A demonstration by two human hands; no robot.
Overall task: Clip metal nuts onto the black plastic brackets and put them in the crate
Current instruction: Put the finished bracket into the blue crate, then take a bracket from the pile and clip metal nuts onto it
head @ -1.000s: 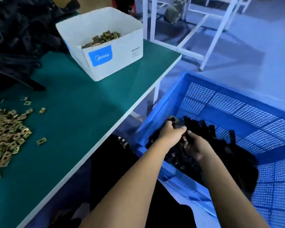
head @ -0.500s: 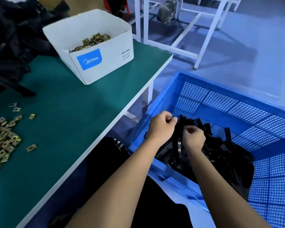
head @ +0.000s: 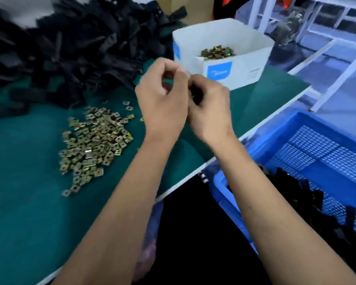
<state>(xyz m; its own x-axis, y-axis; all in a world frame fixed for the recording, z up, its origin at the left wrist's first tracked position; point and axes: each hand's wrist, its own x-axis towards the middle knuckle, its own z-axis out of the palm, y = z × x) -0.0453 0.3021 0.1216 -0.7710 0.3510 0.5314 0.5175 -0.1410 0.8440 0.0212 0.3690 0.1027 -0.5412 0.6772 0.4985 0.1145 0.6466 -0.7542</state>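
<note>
Both hands up over the table (head: 29,212) mid, touching. Left hand (head: 162,103) and right hand (head: 211,108) have curled fingers; too blurry to tell what's held. Loose nuts (head: 95,140) near left edge, brackets (head: 70,54) at far-left corner, crate (head: 317,161) off right edge w/ brackets inside.

On the worktop (head: 39,212) a heap of brackets (head: 70,52) lies at the far left, with a spread of nuts (head: 95,140) in front of it. A box (head: 234,64) holding more nuts stands at the far right. The left hand (head: 162,103) and right hand (head: 210,112) hover close together between the nuts and the box. The crate (head: 292,130), with brackets in it, sits to the worktop's right, lower down.
</note>
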